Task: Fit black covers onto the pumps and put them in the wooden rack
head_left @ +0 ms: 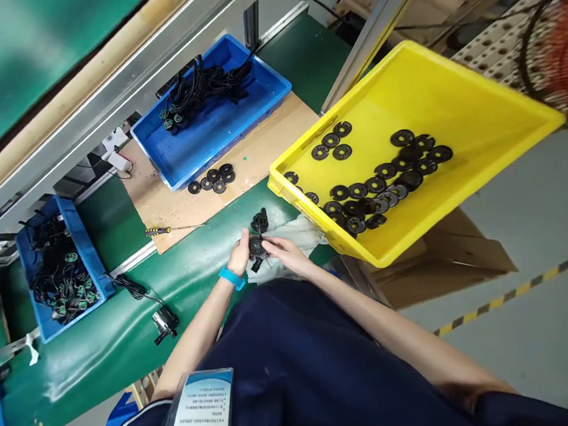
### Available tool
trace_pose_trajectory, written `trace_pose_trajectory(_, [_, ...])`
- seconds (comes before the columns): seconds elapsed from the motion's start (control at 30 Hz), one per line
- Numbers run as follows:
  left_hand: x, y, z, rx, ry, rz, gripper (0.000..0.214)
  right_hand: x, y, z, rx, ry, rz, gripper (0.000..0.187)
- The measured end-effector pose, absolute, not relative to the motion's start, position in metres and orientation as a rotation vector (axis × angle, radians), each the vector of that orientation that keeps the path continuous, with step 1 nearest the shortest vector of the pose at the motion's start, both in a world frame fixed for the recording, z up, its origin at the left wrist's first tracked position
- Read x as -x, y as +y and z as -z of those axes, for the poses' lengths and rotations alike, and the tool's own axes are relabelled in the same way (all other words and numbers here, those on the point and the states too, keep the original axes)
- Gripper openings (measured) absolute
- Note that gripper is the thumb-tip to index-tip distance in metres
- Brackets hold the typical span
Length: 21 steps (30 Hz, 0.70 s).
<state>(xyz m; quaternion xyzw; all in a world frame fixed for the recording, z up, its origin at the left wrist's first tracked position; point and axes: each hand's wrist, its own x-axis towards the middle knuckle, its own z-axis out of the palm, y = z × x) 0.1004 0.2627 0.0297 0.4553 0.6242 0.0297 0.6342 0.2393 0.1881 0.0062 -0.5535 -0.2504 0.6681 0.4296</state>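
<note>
My left hand, with a blue wristband, and my right hand meet over the green bench, both closed on a small black round part with a wire. Another black part lies just beyond them on a white cloth. A tilted yellow bin with several black discs stands right of my hands. A few loose black discs lie on a cardboard sheet.
A blue tray with wired parts sits at the back. Another blue tray of wired parts is at the left. A yellow-handled screwdriver lies on the cardboard's edge. A small black wired unit rests on the green mat.
</note>
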Motion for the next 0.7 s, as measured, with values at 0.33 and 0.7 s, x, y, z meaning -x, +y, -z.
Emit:
trace_pose_trajectory(0.33, [-0.007, 0.182, -0.155, -1.211, 1.162, -0.506, 0.053, -0.176, 0.145, -0.125, 1.486, -1.390, -1.198, 0.074])
trace_pose_trajectory(0.7, [0.070, 0.180, -0.162, -0.126, 1.130, -0.618, 0.044, -0.102, 0.109, -0.130, 1.340, -1.644, -1.092, 0.057])
